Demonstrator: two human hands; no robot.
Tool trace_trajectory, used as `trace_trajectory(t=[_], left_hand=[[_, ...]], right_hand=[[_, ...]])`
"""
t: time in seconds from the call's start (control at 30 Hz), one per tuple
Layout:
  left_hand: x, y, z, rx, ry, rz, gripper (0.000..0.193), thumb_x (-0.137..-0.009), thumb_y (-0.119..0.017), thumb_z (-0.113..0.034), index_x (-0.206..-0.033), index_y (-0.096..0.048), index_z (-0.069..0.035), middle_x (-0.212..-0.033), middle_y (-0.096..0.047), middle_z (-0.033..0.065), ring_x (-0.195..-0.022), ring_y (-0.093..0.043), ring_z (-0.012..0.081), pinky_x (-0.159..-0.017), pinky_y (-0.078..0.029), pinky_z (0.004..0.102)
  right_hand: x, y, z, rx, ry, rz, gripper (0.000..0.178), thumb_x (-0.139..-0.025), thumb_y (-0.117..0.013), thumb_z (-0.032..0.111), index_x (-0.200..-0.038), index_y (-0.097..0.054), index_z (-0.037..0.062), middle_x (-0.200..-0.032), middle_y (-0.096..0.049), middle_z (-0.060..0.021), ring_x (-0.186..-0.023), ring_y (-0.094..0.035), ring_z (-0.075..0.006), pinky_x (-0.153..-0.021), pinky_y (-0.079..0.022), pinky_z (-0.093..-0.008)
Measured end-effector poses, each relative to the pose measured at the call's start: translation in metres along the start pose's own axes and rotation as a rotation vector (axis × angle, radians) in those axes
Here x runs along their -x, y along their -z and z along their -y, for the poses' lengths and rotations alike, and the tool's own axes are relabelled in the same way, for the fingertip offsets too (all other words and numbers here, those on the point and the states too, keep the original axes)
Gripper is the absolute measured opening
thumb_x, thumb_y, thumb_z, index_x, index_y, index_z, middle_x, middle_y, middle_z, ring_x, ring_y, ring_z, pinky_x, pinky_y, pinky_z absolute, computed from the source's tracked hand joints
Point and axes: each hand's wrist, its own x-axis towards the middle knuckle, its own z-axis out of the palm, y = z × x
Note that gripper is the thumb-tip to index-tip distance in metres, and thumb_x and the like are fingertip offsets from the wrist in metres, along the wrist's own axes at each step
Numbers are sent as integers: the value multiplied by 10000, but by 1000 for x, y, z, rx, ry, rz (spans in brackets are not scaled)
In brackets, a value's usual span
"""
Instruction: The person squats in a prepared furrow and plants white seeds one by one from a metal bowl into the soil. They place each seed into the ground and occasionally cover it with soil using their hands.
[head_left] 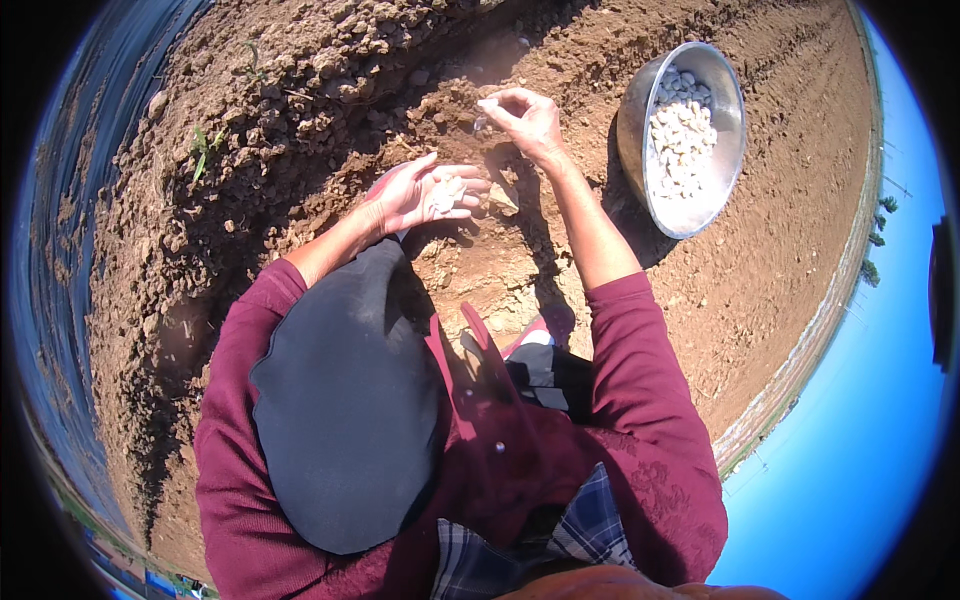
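Observation:
My left hand [428, 193] is turned palm up with its fingers stretched out. Several pale garlic cloves [446, 193] lie on its palm and finger bases. Ahead and to the right, my right hand [527, 120] reaches over the furrow [490, 70], thumb and forefinger pinched together. A small whitish piece, which looks like a garlic clove [480, 122], shows at those fingertips, partly blurred. Off to the right of that hand, a metal bowl [735, 150] stands tilted on the soil, with many more cloves [682, 140] inside.
Loose, lumpy brown soil [330, 70] forms a ridge at the left of the furrow. Dark plastic sheeting [70, 220] stretches along the far left. A small green weed [203, 150] grows on the ridge. A dark rounded cloth [350, 400] covers my left side, near the left forearm.

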Motion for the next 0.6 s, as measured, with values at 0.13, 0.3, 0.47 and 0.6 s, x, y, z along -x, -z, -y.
trace_trajectory(t=[0.13,0.3,0.47,0.6], left_hand=[[3,-5,-1,-46,-4,-42,673,-1032,-171,-490,-1420,-390,15,-1414,-475,201,-1160,-584,316,-994,-489,443],[1,-1,0,-50,5,-24,707,-1018,-207,-542,-1418,-405,6,-1388,-499,189,-1166,-578,293,-1002,-481,442],[1,-1,0,-55,16,-49,708,-1016,-243,-539,-1424,-381,23,-1370,-502,205,-1160,-575,300,-1012,-465,462],[2,-3,-2,-44,22,-53,700,-1015,-266,-533,-1423,-381,24,-1363,-507,211,-1158,-577,308,-1006,-470,465]], right_hand=[[-78,56,-40,79,-35,-323,302,-762,-778,318,-916,-750,59,-824,-738,-85,-779,-697,-160,-773,-537,-298],[-139,95,-58,428,-48,-425,256,-767,-749,293,-901,-756,76,-847,-736,-108,-785,-708,-215,-779,-539,-326],[-172,103,-66,690,-127,-360,247,-829,-694,306,-989,-748,126,-948,-729,-122,-909,-698,-254,-839,-526,-349],[-187,102,-50,971,-42,-127,241,-842,-682,263,-1030,-728,120,-1058,-687,-183,-989,-662,-341,-890,-522,-407]])
